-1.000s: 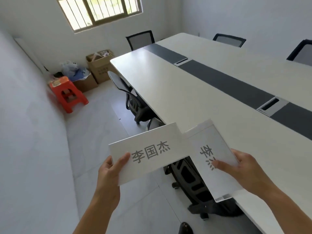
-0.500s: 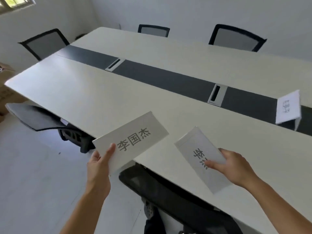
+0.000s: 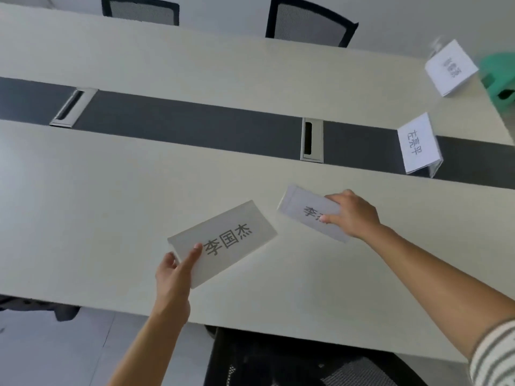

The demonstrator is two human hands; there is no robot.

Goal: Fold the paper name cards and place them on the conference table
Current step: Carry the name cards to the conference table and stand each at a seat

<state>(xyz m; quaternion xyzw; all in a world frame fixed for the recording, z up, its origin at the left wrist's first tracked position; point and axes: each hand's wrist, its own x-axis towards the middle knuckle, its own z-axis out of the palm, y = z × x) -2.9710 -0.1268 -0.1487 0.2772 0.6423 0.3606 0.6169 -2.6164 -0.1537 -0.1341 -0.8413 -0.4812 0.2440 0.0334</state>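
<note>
Over the bench [image 3: 111,190], left hand [image 3: 172,277] grip pinches a name card [image 3: 223,240] at its 7 o'clock corner, right hand [image 3: 352,215] grip clamps the 3 o'clock end of a second card [image 3: 302,208]; likely light, floppy, hold edges.

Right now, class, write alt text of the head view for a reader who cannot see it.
A person's left hand holds a name card printed 李国杰 and the right hand a second card, both over a pale conference table. Two more cards stand at its far right.
</note>
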